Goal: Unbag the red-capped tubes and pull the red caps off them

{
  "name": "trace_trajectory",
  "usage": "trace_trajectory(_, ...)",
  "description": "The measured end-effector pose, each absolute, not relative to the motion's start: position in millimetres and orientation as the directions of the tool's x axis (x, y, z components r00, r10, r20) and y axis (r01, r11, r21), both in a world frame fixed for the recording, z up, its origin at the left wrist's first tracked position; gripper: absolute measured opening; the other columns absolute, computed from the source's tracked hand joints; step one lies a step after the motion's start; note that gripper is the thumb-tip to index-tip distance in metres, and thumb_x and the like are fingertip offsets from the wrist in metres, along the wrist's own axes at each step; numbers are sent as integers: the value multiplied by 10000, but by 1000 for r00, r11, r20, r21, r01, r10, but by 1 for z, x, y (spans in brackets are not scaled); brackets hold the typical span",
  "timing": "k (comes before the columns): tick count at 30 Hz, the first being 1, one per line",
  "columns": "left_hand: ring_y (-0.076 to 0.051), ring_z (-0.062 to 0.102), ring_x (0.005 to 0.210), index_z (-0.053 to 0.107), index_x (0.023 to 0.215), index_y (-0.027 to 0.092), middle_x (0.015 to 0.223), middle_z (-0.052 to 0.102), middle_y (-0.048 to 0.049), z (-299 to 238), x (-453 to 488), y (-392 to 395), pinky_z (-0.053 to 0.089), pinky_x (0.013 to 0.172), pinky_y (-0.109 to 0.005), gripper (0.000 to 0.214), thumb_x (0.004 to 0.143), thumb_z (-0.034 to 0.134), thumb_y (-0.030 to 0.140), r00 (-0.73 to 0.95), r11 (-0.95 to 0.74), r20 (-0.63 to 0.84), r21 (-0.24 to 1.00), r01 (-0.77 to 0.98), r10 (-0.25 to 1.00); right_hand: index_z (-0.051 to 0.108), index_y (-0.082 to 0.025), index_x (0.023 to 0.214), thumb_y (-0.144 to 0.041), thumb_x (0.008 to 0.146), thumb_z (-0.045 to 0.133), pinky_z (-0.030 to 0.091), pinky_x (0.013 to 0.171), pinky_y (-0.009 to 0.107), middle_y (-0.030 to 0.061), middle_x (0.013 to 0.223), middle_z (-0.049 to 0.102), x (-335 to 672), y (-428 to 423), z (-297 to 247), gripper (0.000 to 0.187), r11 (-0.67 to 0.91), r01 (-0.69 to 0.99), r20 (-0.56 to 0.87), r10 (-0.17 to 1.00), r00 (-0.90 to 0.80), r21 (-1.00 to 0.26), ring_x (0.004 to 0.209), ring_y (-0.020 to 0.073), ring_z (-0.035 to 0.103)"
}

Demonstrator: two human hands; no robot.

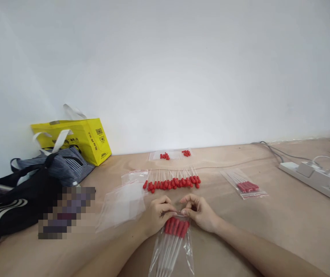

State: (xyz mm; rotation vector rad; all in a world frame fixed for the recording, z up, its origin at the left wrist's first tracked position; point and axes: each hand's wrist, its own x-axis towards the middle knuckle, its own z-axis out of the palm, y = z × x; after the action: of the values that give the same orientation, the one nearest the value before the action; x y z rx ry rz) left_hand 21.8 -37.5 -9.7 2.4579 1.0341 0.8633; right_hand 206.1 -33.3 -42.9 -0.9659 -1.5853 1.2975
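My left hand (159,216) and my right hand (201,213) pinch the top edge of a clear zip bag (188,248) between thumbs and fingers. Inside the bag lie several clear plastic droppers (176,227), their red bulbs close under the bag's mouth and their thin stems pointing toward me. Just beyond my hands, a row of loose red-bulbed droppers (169,184) lies on the table with stems pointing away. Left of that row, flat empty zip bags (121,206) are spread in an overlapping pile.
A filled dropper bag (245,186) lies to the right. Another bag with red-bulbed droppers (170,154) rests by the wall. A white power strip (316,181) with cables is at far right. A yellow bag (95,142), striped bag (69,165) and black bag (23,204) crowd the left.
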Motion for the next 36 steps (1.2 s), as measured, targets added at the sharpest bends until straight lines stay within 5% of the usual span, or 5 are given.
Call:
trace_trajectory(6, -117, 520, 643, 630, 650, 187, 698, 556, -19, -10, 19, -39, 413, 613, -240, 135, 750, 570, 255, 509, -711, 498, 448, 542, 702, 529, -167, 793, -354, 636, 638, 296, 465, 207, -76, 488, 449, 206, -34, -41, 267, 161, 54, 134, 933, -334, -985, 448, 66, 373)
trace_trajectory(16, -130, 509, 717, 600, 685, 172, 752, 532, -16, -5, 19, -38, 401, 656, -244, 82, 747, 549, 190, 584, -667, 342, 511, 542, 736, 525, -155, 801, -311, 660, 619, 296, 471, 200, -76, 492, 434, 206, -35, -40, 231, 179, 79, 143, 932, -333, -981, 458, 64, 360)
trace_trajectory(22, -132, 479, 720, 565, 691, 165, 739, 492, -19, -10, 20, -40, 386, 671, -249, 149, 787, 452, 141, 600, -713, 390, 453, 535, 698, 576, -155, 932, -374, 805, 452, 382, 539, 212, -18, 624, 542, 213, -34, -34, 281, 282, 57, 220, 846, -485, -958, 551, 88, 472)
trace_trajectory(27, -139, 470, 717, 546, 672, 161, 703, 507, -21, -10, 22, -42, 371, 676, -259, 209, 827, 406, 177, 625, -763, 440, 419, 493, 645, 626, -205, 961, -314, 855, 392, 431, 692, 252, 30, 804, 611, 219, -36, -22, 279, 573, 137, 388, 692, -609, -808, 744, 125, 552)
trace_trajectory(36, -139, 474, 696, 495, 663, 159, 671, 519, -14, -10, 22, -42, 363, 663, -258, 169, 816, 427, 176, 621, -751, 429, 454, 480, 656, 637, -230, 901, -258, 841, 452, 388, 671, 268, 33, 778, 628, 217, -34, -31, 197, 862, 194, 622, 478, -621, -469, 731, 126, 532)
